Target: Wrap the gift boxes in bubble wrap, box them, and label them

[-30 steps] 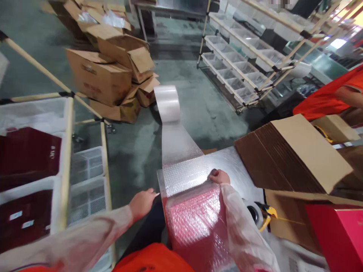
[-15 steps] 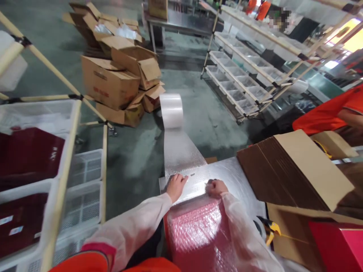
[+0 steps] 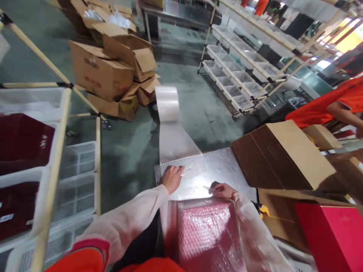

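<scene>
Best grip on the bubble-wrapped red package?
Probably its left and right sides, one palm on each, coming in from left and right: the bubble-wrapped red package lies flat, its visible sides are fairly straight, and no handle shows. The right sleeve runs along the right side, so that arm likely has to swing out first.

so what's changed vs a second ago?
Left hand moved from beside the metal table's left edge onto the bubble wrap; the pale bit at its fingertips no longer shows. The wrapped red box shifted right. Unchanged: right hand near the box's far edge, dark item at its fingers; roll and open carton in place.
</scene>
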A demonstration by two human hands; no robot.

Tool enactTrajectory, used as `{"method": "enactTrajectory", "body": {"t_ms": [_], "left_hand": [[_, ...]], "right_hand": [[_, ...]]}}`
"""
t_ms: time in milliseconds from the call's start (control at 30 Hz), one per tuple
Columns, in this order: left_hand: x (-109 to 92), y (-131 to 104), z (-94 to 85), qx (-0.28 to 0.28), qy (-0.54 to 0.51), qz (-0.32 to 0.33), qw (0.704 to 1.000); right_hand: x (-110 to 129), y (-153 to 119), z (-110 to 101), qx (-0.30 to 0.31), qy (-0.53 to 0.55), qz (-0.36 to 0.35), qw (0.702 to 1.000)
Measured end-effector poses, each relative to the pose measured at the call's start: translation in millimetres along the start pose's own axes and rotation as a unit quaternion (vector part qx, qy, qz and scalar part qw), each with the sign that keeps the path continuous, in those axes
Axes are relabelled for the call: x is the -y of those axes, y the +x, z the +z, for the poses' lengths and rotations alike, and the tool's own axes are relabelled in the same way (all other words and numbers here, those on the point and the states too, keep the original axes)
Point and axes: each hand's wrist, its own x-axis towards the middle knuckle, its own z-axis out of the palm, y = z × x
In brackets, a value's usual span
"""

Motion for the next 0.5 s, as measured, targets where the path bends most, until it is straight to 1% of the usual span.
{"method": "enactTrajectory", "body": {"t_ms": [67,133,200,233,267,300,333,400,433,467,500], "left_hand": [[1,5,-6.9,-0.009,-0.005,-0.004,1.0],[-1,8,-13.6,-0.022,-0.009,-0.012,1.0],[-9,8,-20.0,-0.036,-0.019,-0.007,0.999],[-16,7,-23.1,-0.031,-0.034,0.009,0.999],[-25,5,-26.2,-0.002,-0.056,0.031,0.998],[-36,4,-29.3,0.05,-0.081,0.056,0.994],[-47,2,-32.2,0.119,-0.104,0.079,0.984],[-71,-3,-37.4,0.262,-0.135,0.112,0.949],[-82,-9,-39.8,0.318,-0.143,0.125,0.929],[-92,-16,-41.9,0.358,-0.143,0.14,0.912],[-102,-25,-44.2,0.376,-0.136,0.161,0.902]], "right_hand": [[1,1,-4,0.016,0.007,0.006,1.0],[3,-1,-6,0.016,0.014,0.004,1.0],[3,-6,-7,0.013,0.019,0.001,1.0],[3,-9,-6,0.01,0.021,0.001,1.0],[3,-12,-5,0.006,0.022,0.003,1.0],[3,-16,-3,0.0,0.023,0.004,1.0],[2,-20,-2,-0.009,0.023,0.006,1.0],[1,-31,0,-0.03,0.021,0.01,0.999],[0,-38,1,-0.041,0.02,0.012,0.999],[0,-47,1,-0.051,0.019,0.014,0.998],[-1,-58,0,-0.059,0.02,0.015,0.998]]}}
